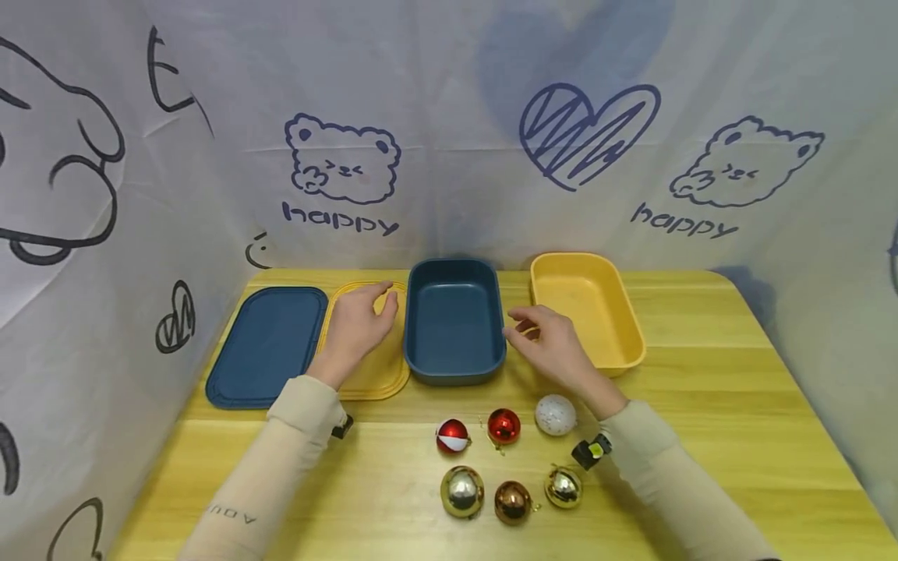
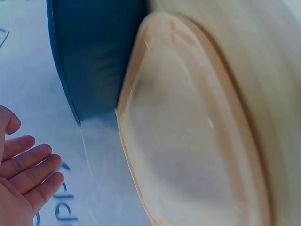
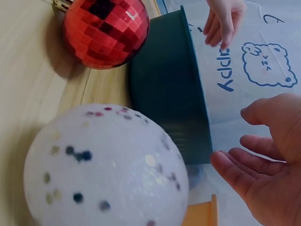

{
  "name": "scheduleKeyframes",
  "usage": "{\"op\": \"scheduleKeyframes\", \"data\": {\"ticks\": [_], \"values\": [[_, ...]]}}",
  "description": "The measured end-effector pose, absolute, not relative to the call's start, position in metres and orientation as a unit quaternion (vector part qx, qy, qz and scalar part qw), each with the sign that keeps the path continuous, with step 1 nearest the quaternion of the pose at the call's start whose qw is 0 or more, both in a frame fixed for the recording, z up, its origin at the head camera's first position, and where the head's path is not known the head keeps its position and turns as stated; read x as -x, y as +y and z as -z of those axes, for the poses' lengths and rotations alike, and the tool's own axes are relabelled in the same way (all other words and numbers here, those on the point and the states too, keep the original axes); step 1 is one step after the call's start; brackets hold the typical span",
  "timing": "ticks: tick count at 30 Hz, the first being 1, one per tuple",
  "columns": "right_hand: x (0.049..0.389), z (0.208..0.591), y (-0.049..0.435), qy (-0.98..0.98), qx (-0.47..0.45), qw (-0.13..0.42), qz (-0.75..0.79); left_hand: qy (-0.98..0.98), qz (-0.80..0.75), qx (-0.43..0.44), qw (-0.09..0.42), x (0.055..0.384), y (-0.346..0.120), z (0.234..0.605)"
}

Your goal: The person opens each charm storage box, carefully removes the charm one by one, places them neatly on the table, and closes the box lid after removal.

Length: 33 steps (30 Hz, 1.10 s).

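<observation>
Your left hand (image 1: 356,323) above the yellow lid (image 1: 373,377), your right hand (image 1: 550,343) beside the blue bin (image 1: 454,331); both empty, fingers loose.

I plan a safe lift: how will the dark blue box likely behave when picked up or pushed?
The dark blue box will probably feel light, since it looks empty. Its walls hold their shape, suggesting stiffness. Being wide and low, it seems unlikely to tip.

Pale, doodled fabric (image 1: 459,195) hangs behind and beside a wood-grain table (image 1: 730,421).
</observation>
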State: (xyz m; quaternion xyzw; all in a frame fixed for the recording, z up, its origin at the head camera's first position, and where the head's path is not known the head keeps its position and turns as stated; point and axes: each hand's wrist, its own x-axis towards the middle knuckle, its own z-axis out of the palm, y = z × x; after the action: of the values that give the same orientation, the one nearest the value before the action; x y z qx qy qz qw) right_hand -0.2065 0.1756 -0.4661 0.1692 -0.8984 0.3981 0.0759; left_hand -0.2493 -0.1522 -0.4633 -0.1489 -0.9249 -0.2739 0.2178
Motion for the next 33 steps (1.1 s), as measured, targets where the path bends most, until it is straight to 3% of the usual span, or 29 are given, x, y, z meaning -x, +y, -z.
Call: {"op": "scheduleKeyframes", "data": {"ticks": [13,24,33], "values": [[0.214,0.485,0.170,-0.913,-0.151,0.057,-0.374,-0.921,0.282,0.069,0.260,0.227,-0.237,0.475],[0.216,0.488,0.164,-0.917,-0.152,0.052,-0.364,-0.934,0.274,-0.072,0.216,0.204,-0.309,0.483],[0.216,0.489,0.161,-0.919,-0.153,0.050,-0.361,-0.942,0.248,-0.125,0.189,0.186,-0.355,0.493]]}}
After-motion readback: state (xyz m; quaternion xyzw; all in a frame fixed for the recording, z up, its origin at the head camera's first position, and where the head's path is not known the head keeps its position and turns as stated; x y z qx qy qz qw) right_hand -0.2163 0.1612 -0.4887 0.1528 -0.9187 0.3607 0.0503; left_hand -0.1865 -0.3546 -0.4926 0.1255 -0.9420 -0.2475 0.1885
